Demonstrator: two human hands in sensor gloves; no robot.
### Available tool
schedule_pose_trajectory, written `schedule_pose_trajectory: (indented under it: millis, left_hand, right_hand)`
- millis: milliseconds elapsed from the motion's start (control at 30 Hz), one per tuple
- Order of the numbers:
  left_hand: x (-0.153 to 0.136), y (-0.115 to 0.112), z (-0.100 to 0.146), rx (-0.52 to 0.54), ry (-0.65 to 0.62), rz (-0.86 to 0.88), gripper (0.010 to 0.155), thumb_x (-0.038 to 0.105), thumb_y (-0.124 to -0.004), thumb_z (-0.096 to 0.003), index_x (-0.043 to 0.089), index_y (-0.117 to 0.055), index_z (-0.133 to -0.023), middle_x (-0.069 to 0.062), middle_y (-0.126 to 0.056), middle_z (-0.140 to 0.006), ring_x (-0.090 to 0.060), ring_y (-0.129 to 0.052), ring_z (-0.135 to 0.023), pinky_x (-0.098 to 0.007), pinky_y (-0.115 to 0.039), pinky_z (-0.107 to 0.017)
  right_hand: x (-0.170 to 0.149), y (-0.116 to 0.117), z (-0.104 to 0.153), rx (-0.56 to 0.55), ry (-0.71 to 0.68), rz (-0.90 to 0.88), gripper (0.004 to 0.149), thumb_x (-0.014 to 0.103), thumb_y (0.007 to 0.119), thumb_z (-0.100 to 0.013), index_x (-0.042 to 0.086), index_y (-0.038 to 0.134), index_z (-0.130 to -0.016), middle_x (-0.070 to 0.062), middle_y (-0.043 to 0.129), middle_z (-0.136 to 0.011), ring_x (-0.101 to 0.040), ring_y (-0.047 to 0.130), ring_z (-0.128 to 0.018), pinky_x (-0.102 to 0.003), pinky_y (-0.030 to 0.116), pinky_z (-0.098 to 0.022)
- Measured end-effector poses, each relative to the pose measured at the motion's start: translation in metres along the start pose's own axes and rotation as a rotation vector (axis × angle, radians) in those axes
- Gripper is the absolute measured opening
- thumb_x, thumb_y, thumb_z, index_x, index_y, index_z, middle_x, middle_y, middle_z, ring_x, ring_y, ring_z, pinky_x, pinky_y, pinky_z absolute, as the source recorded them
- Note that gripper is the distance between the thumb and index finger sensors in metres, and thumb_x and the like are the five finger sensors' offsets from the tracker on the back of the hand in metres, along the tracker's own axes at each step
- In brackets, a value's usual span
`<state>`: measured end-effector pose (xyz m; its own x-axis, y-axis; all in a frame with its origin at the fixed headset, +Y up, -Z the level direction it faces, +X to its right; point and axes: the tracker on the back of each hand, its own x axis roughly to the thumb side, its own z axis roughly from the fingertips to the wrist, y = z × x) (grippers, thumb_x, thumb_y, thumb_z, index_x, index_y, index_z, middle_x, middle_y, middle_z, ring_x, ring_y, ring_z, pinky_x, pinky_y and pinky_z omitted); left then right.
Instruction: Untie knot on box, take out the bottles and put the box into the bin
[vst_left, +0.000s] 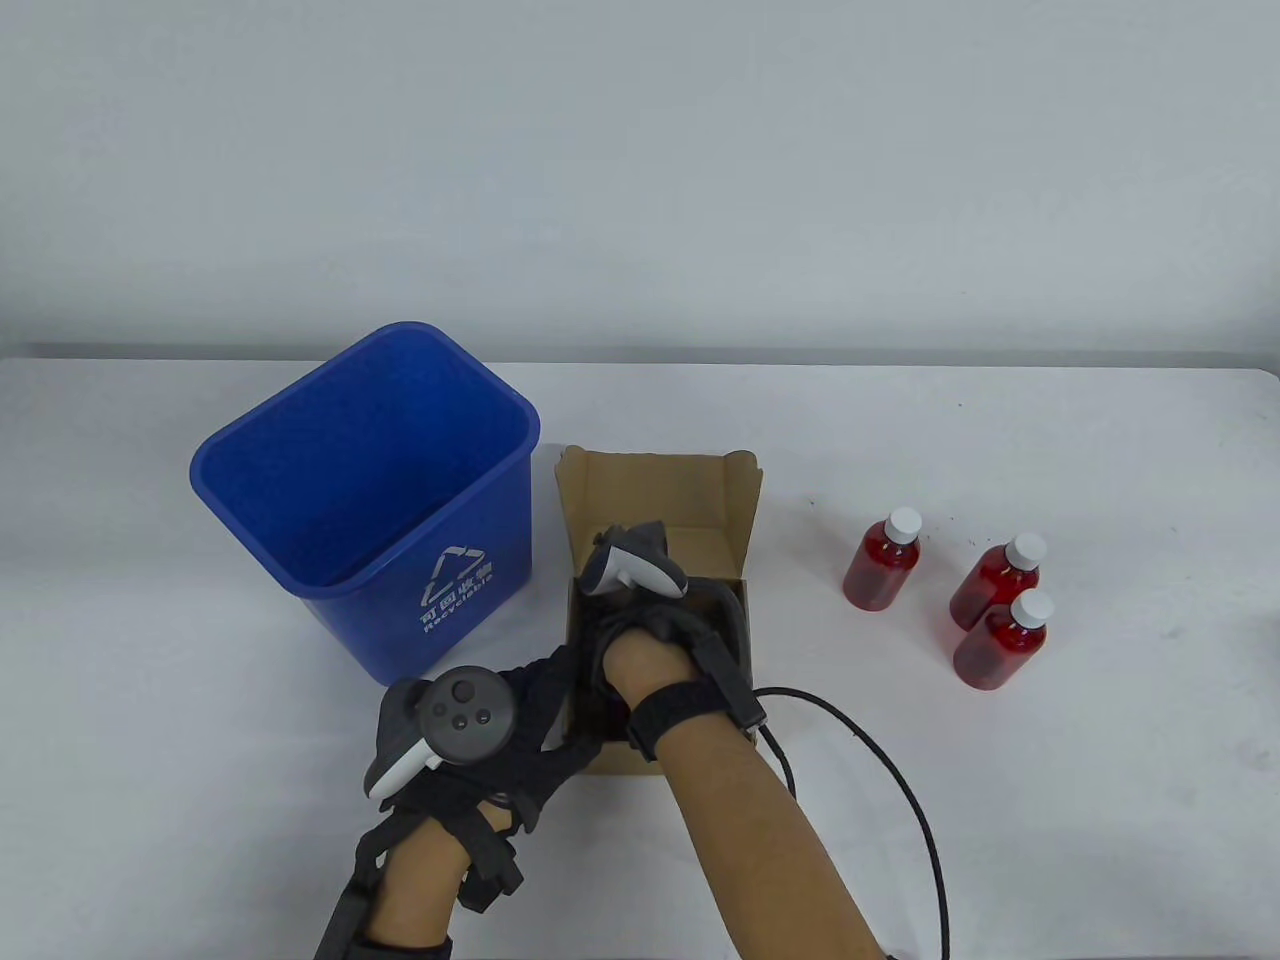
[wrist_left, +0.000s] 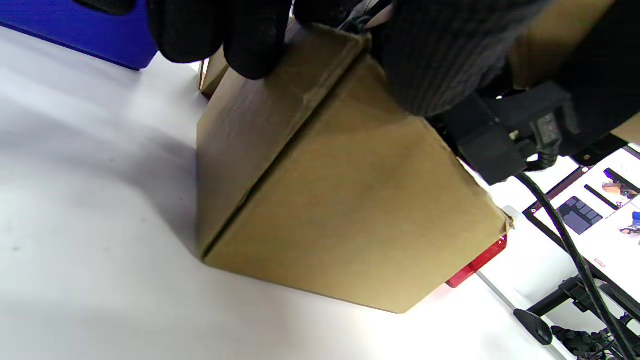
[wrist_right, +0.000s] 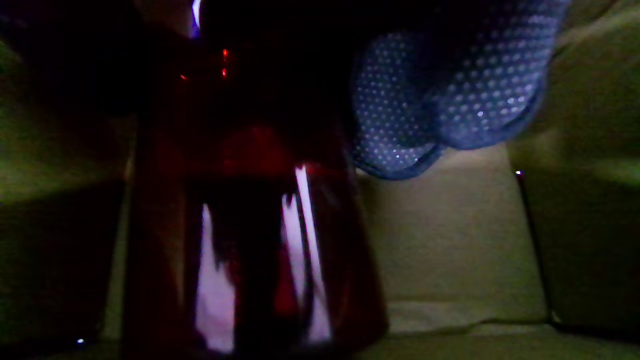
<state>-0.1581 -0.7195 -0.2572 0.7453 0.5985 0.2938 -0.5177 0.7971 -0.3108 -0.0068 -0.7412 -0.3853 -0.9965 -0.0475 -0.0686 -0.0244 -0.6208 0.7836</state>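
Box (vst_left: 655, 500) sits open right beside the bin (vst_left: 370, 480). Your left grip (vst_left: 470, 740) clamps its near corner, and your right grip (vst_left: 650, 610) is down inside, wrapped around a red bottle (wrist_right: 250, 240).

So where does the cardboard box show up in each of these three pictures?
Table view: the cardboard box sits centre, lid open, right of the blue bin.
Left wrist view: its outer walls fill the middle, the left hand on its top edge.
Right wrist view: only its dim inside, beside a red bottle.
Shared landmark: the box's brown cardboard walls.
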Motion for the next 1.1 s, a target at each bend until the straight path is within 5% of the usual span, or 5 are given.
schedule_pose_trajectory:
  millis: [433,867,1100]
  left_hand:
    - [0.000,0.001,0.000,0.003,0.002,-0.008,0.086,0.051,-0.077,-0.0501,0.017,-0.031,-0.114,-0.020,-0.051,-0.113,-0.057,-0.052,-0.101,-0.078,-0.040,-0.070]
    - [0.000,0.000,0.000,0.003,0.003,-0.009,0.086,0.051,-0.077,-0.0503,0.017,-0.031,-0.114,-0.020,-0.051,-0.113,-0.057,-0.052,-0.101,-0.078,-0.040,-0.070]
    - [0.000,0.000,0.001,0.002,0.003,-0.006,0.086,0.051,-0.077,-0.0501,0.017,-0.030,-0.114,-0.020,-0.051,-0.113,-0.057,-0.052,-0.101,-0.078,-0.040,-0.070]
  right_hand:
    - [-0.008,-0.013,0.027,-0.125,-0.041,-0.042,0.085,0.062,0.077,-0.045,-0.002,0.054,-0.095,-0.024,0.066,-0.089,-0.036,0.095,-0.057,-0.042,0.084,-0.038]
    - [-0.054,-0.064,0.129,-0.403,-0.234,-0.215,0.085,0.061,0.079,-0.044,-0.003,0.054,-0.094,-0.024,0.066,-0.088,-0.038,0.095,-0.056,-0.044,0.084,-0.038]
    - [-0.084,-0.064,0.166,-0.639,-0.353,-0.239,0.084,0.060,0.081,-0.043,-0.002,0.054,-0.094,-0.024,0.066,-0.088,-0.038,0.094,-0.058,-0.045,0.083,-0.039]
